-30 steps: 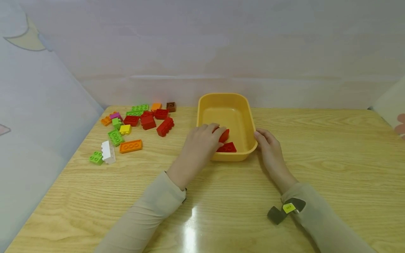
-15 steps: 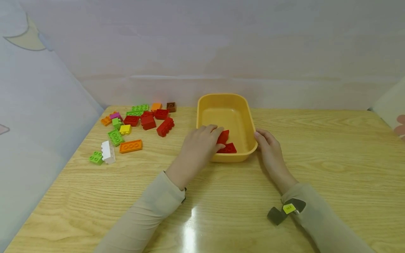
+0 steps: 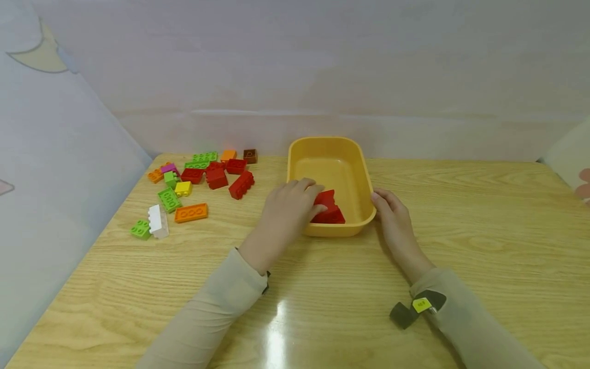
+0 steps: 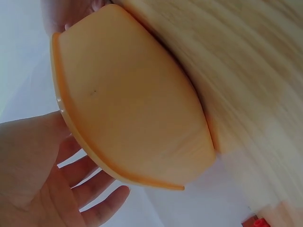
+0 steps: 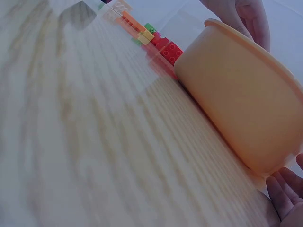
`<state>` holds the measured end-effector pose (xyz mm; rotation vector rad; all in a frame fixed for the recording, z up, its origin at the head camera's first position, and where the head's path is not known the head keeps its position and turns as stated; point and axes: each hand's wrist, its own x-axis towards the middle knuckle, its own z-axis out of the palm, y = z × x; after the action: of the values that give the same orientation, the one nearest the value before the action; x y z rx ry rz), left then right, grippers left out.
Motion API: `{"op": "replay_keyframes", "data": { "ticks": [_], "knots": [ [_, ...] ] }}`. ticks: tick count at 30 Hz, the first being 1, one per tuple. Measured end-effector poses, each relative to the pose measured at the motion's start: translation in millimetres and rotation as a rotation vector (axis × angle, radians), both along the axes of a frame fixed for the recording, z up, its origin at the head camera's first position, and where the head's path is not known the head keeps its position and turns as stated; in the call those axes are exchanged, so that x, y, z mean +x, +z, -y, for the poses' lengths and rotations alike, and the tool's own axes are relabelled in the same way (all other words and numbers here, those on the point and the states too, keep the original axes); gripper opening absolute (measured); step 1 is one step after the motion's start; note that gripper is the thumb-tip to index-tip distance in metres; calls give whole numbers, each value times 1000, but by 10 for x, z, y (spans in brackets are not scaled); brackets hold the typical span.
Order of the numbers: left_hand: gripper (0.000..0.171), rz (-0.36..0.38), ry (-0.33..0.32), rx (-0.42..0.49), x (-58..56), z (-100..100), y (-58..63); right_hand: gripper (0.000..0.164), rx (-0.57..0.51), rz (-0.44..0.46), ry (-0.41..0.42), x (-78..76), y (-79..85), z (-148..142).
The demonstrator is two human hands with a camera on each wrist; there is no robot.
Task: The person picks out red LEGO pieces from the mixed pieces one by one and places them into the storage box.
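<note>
A yellow plastic bin [image 3: 338, 230] stands on the table, with red toy building bricks [image 3: 329, 204] at its near left. My left hand [image 3: 288, 207] reaches over the bin's left rim and holds the upper red brick between thumb and fingers; the hand hides part of it. In the left wrist view, the bin wall [image 4: 132, 104] blocks sight of the brick, while the fingers [image 4: 102, 205] show spread and loosely bent. At the bin's near right corner, my right hand [image 3: 394, 218] grips the rim with its thumb on top and fingertips [image 5: 279, 189] against the outside.
Left of the bin lie several loose bricks: a red one [image 3: 241, 185], an orange one [image 3: 191, 212], a white one [image 3: 158, 222], a yellow one [image 3: 183, 188], green ones [image 3: 170, 200] and a brown one [image 3: 250, 156]. A pale wall [image 3: 415, 102] borders the table's back edge.
My left hand has shifted slightly left, and more of the upper red brick shows as it tilts over the lower one. The right hand and the bin stay nearly still.
</note>
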<state>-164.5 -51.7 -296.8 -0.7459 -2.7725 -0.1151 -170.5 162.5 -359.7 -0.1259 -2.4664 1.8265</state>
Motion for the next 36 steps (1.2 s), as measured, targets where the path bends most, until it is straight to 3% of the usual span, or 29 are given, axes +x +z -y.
{"op": "replay_keyframes", "data": {
  "ticks": [5, 11, 17, 27, 36],
  "knots": [
    [39, -37, 6, 36, -60, 91, 29, 59, -9, 3, -2, 0, 1, 0],
    [39, 10, 118, 31, -155, 280, 107, 60, -7, 5, 6, 7, 8, -3],
    [36, 13, 152, 94, -244, 472, 165, 60, 3, 4, -1, 10, 6, -2],
    [41, 117, 235, 64, -357, 751, 131, 58, -18, 3, -20, 1, 8, 13],
    [46, 231, 294, 64, -443, 879, 44, 58, -36, 3, -16, 2, 8, 17]
  ]
}}
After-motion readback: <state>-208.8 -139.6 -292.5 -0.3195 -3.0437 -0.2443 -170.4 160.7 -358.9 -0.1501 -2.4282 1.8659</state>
